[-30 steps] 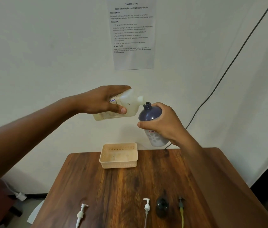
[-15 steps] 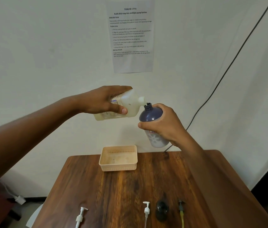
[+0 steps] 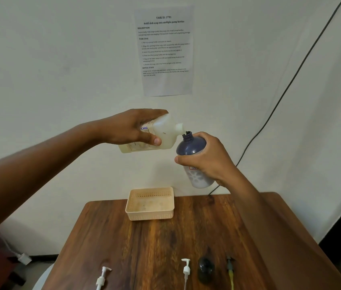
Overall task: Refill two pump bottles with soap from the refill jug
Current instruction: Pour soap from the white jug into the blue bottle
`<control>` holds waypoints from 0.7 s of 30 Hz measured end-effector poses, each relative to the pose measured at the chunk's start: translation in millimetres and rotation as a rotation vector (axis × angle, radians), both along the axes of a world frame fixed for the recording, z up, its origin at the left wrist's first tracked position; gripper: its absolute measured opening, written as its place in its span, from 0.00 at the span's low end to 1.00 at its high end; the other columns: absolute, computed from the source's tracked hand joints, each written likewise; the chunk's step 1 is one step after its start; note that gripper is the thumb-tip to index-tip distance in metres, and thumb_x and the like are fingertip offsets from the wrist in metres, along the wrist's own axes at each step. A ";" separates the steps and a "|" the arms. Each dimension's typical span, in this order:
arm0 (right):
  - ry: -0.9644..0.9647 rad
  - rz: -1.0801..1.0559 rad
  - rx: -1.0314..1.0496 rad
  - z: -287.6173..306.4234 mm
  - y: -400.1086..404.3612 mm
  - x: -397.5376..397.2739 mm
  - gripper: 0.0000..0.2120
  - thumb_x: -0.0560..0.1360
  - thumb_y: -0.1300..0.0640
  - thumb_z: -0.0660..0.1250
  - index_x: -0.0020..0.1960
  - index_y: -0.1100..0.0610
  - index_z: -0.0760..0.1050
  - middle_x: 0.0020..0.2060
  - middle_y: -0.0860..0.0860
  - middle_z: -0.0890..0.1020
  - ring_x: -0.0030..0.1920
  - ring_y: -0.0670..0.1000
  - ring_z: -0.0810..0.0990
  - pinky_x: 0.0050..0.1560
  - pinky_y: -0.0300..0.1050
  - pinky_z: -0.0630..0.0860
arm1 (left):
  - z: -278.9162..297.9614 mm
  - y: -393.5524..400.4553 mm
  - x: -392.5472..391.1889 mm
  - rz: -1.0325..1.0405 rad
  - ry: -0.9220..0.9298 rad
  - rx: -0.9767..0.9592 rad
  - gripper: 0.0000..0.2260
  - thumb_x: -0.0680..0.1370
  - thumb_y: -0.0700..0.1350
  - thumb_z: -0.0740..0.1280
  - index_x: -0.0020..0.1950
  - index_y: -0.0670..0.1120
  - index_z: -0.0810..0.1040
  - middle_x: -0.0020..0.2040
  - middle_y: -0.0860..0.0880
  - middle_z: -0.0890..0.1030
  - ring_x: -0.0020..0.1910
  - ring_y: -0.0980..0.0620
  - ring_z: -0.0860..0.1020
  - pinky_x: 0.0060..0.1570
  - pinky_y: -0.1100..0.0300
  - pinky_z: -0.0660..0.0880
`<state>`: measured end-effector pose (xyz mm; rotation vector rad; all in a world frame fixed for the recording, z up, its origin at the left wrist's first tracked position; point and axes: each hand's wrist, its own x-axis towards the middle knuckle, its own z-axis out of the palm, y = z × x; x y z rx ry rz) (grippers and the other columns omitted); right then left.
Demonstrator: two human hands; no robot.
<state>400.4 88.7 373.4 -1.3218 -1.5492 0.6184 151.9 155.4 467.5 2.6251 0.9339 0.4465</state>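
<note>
My left hand grips the translucent refill jug, tipped on its side with its spout at the open mouth of a dark blue bottle. My right hand holds that bottle upright, high above the table, with its pale lower end showing below my fingers. Two white pump heads lie near the table's front edge. A small dark bottle stands beside them.
A beige plastic basket sits at the back of the wooden table. A yellow-tubed dark pump head lies at the front right. A paper sheet and a black cable are on the wall.
Both hands with the jug and bottle stay nearly in place; the jug's spout has come closer onto the bottle's mouth. The view has tilted slightly.
</note>
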 end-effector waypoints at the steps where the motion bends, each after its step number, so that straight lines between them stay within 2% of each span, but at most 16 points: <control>1: 0.000 0.000 0.000 0.1 -0.2 -0.1 0.29 0.53 0.39 0.81 0.51 0.44 0.77 0.45 0.41 0.82 0.44 0.39 0.81 0.40 0.37 0.77 | 0.7 -0.3 -0.1 -0.003 0.002 -0.001 0.35 0.71 0.66 0.70 0.77 0.58 0.68 0.61 0.60 0.79 0.58 0.59 0.79 0.50 0.66 0.76; 5: 0.006 -0.012 0.004 0.9 -0.6 0.3 0.29 0.52 0.39 0.81 0.50 0.44 0.78 0.44 0.42 0.83 0.43 0.41 0.82 0.41 0.40 0.78 | 2.4 -0.9 1.1 -0.014 0.000 -0.010 0.36 0.71 0.66 0.70 0.77 0.57 0.68 0.61 0.59 0.79 0.59 0.56 0.79 0.53 0.61 0.78; 12: 0.003 -0.007 0.011 2.8 -1.9 1.1 0.28 0.52 0.39 0.80 0.50 0.43 0.77 0.44 0.41 0.83 0.43 0.38 0.81 0.41 0.40 0.78 | 5.9 -2.0 2.2 -0.009 0.005 -0.003 0.35 0.71 0.65 0.71 0.76 0.59 0.68 0.61 0.61 0.79 0.58 0.59 0.79 0.50 0.69 0.76; 15: 0.002 -0.008 0.015 2.9 -2.2 0.7 0.28 0.53 0.39 0.81 0.50 0.44 0.77 0.44 0.41 0.83 0.43 0.40 0.81 0.42 0.41 0.80 | 7.5 -2.1 1.7 -0.001 0.006 -0.008 0.34 0.72 0.64 0.71 0.76 0.60 0.68 0.61 0.61 0.79 0.59 0.59 0.79 0.50 0.68 0.76; 21: 0.007 -0.004 0.024 2.7 -1.9 -0.1 0.29 0.53 0.39 0.81 0.51 0.43 0.77 0.45 0.41 0.82 0.44 0.41 0.82 0.40 0.39 0.78 | 10.2 -3.1 1.4 0.019 0.025 0.004 0.34 0.73 0.61 0.73 0.78 0.58 0.67 0.61 0.64 0.78 0.58 0.62 0.78 0.48 0.74 0.74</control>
